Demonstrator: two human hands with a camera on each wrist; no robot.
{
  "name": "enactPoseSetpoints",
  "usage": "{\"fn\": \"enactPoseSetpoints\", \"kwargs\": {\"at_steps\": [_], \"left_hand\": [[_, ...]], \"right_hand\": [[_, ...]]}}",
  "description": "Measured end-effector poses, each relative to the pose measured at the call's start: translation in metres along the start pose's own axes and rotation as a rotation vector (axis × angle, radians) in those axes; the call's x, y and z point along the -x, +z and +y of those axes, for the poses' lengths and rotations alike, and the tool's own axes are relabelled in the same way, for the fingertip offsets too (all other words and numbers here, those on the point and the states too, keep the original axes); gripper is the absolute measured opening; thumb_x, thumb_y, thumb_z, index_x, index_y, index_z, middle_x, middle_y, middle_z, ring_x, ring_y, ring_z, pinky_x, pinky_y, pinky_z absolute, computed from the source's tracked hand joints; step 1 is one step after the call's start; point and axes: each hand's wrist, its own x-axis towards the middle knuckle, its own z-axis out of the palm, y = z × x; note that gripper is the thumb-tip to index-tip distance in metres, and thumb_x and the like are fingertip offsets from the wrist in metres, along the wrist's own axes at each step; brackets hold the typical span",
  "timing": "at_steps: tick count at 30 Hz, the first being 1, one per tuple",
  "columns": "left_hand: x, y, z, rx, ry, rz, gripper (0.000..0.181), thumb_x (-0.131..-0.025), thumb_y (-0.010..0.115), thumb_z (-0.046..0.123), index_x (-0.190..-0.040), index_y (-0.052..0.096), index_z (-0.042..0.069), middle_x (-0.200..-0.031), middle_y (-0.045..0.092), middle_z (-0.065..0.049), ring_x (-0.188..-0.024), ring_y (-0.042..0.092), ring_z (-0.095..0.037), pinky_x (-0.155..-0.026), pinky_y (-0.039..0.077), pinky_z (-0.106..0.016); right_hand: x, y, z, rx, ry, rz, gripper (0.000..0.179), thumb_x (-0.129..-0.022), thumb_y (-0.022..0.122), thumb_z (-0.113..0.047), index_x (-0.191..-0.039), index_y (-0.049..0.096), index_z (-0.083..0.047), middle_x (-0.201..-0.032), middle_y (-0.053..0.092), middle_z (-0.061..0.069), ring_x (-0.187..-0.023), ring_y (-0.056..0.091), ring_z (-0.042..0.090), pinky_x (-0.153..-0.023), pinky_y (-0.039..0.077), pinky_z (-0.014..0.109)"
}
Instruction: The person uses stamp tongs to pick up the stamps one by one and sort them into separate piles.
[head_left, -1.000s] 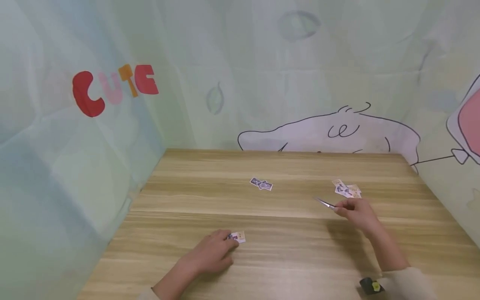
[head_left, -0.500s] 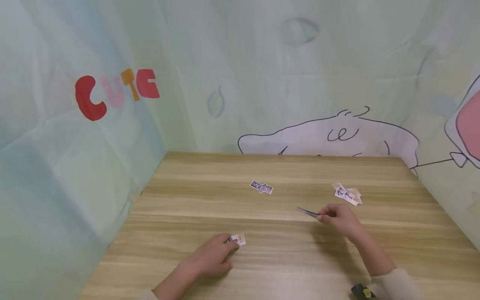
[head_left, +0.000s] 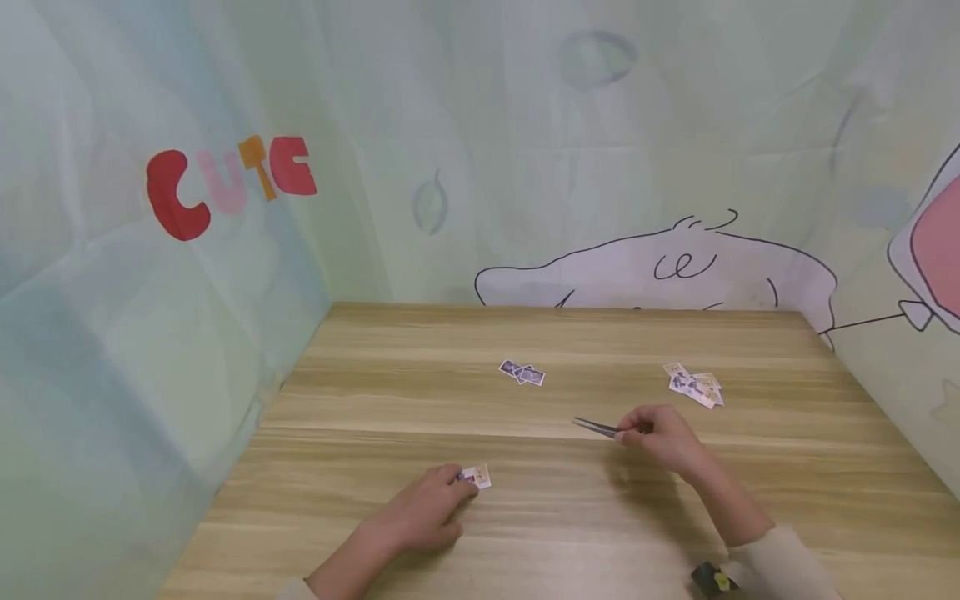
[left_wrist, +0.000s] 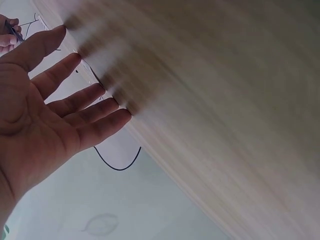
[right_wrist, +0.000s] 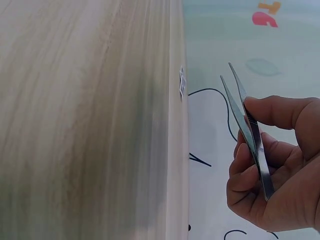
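Note:
A pair of metal tweezers [head_left: 595, 428] is pinched between the thumb and fingers of my right hand [head_left: 662, 440], held above the table and pointing left. In the right wrist view the two tips of the tweezers [right_wrist: 253, 134] stand apart with nothing between them. My left hand [head_left: 420, 512] rests its fingertips on the table at a small printed card or stack of cards [head_left: 482, 476], partly hidden by the thumb and index finger. From the left wrist, that hand's fingers [left_wrist: 90, 127] look spread and nearly straight.
Farther back on the wooden table [head_left: 405, 350] lie several overlapping dark cards with white borders [head_left: 532, 377]. Light printed cards [head_left: 693, 386] overlap at the back right. A black item with a yellow part [head_left: 708, 579] is by the right sleeve. Printed cloth [head_left: 375, 167] surrounds the table.
My right hand has moved left with the tweezers, away from the light cards at the back right. The left hand stays at its card.

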Motion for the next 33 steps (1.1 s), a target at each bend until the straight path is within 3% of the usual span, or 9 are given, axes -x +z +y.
{"fn": "enactPoseSetpoints", "kwargs": {"at_steps": [16,33], "left_hand": [[0.0,-0.001,0.001,0.008,-0.006,-0.002,0.042,-0.072,0.068,0.01,-0.113,0.063,0.004,-0.116,0.053,-0.019,-0.105,0.051,-0.032,-0.092,0.042,-0.045],[0.0,-0.003,0.001,0.024,-0.017,-0.021,0.043,-0.072,0.069,0.011,-0.114,0.063,0.006,-0.119,0.052,-0.019,-0.106,0.051,-0.032,-0.092,0.042,-0.045]], "right_hand": [[-0.011,0.025,-0.009,-0.034,-0.054,-0.059,0.01,-0.075,0.07,-0.001,-0.083,0.065,0.002,-0.071,0.057,0.002,-0.066,0.049,0.016,-0.056,0.043,0.025],[-0.021,0.054,-0.015,0.013,-0.122,-0.174,0.006,-0.074,0.071,-0.001,-0.077,0.066,-0.002,-0.067,0.056,-0.002,-0.062,0.048,0.013,-0.055,0.042,0.024]]}}
